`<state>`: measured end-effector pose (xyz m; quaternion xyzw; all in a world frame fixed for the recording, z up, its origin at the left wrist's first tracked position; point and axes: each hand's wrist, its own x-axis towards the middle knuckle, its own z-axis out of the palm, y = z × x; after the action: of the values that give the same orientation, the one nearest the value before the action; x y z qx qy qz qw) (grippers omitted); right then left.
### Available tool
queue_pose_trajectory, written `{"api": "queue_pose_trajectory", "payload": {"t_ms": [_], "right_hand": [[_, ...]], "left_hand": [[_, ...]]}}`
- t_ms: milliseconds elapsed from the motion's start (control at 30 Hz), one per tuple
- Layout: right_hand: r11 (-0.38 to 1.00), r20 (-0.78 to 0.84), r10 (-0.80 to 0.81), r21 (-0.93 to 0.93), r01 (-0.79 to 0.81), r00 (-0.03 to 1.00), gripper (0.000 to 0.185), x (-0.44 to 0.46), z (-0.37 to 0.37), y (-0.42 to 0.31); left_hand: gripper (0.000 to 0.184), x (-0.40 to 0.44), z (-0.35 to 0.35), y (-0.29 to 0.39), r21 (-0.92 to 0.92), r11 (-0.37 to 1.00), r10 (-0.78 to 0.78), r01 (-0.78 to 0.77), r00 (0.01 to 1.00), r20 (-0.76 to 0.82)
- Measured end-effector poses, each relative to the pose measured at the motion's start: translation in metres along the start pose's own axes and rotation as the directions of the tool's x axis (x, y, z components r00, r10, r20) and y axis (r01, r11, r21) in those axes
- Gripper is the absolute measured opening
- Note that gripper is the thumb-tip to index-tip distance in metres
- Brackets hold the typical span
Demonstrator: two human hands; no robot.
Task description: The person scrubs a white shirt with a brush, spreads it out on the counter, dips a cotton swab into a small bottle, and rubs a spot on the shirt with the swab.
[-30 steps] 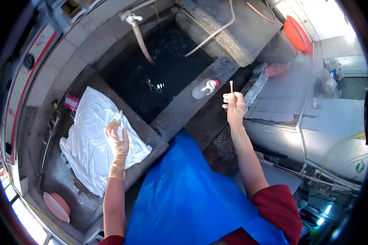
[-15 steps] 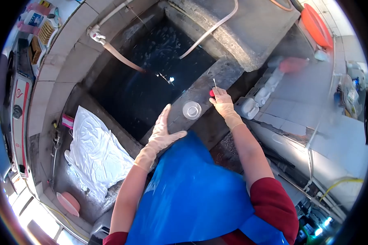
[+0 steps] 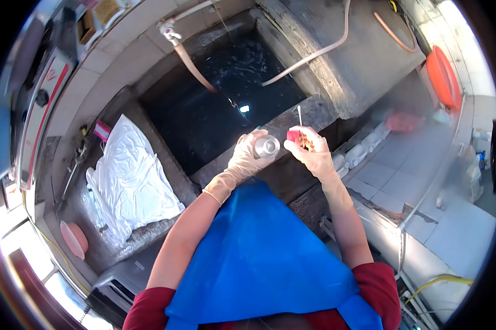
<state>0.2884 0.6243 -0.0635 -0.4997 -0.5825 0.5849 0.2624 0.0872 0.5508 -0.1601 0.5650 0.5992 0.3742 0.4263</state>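
Note:
My left hand (image 3: 247, 157), in a pale glove, is wrapped round a clear bottle (image 3: 267, 146) with its open mouth facing up. Just to the right, my right hand (image 3: 314, 153), also gloved, pinches a red cap (image 3: 294, 135). A thin white-tipped swab (image 3: 299, 114) sticks up from the same hand. Both hands are over the near ledge (image 3: 318, 113) of a basin of dark water (image 3: 204, 118). White cloth (image 3: 131, 176) lies crumpled on the slab to the left.
A hose hangs from the tap (image 3: 170, 33) into the water, and another hose (image 3: 319, 53) crosses the far ledge. An orange basin (image 3: 443, 78) leans at the right. White containers (image 3: 363, 146) line the tiled counter (image 3: 382, 170). A pink basin (image 3: 74, 240) is at the lower left.
My left hand has moved from the cloth to the bottle and closed round it. The red cap is off the bottle, in my right hand with the swab. The view has shifted.

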Motion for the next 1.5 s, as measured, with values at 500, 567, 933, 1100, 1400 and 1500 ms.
{"api": "queue_pose_trajectory", "payload": {"t_ms": [500,567,933,1100,1400,1500], "right_hand": [[0.831,0.141,-0.028,-0.547,0.102,0.990,0.043,-0.011,0.073,0.047],[0.682,0.210,0.037,-0.720,0.129,0.977,0.043,-0.015,0.111,0.073],[0.394,0.288,0.112,-0.891,0.224,0.951,0.047,-0.023,0.219,0.146],[0.536,0.207,0.034,-0.830,0.157,0.978,0.058,-0.034,0.210,0.137],[0.969,0.041,-0.194,-0.146,0.198,0.980,0.028,-0.077,0.215,0.016],[0.990,0.236,-0.123,0.090,0.105,0.964,0.035,-0.105,0.251,-0.070]], "left_hand": [[0.077,-0.141,-0.136,0.058,0.061,0.998,0.004,0.013,0.965,-0.261],[0.075,-0.174,-0.151,0.048,-0.061,0.997,-0.062,0.046,0.959,-0.275],[0.077,-0.362,-0.221,0.006,-0.105,0.914,-0.395,0.392,0.798,-0.455],[0.076,-0.399,-0.239,-0.014,-0.138,0.869,-0.474,0.475,0.720,-0.507],[0.077,-0.377,-0.252,-0.026,0.044,0.927,-0.290,0.373,0.785,-0.548],[0.075,-0.360,-0.255,-0.013,0.141,0.949,-0.151,0.282,0.801,-0.580]]}}
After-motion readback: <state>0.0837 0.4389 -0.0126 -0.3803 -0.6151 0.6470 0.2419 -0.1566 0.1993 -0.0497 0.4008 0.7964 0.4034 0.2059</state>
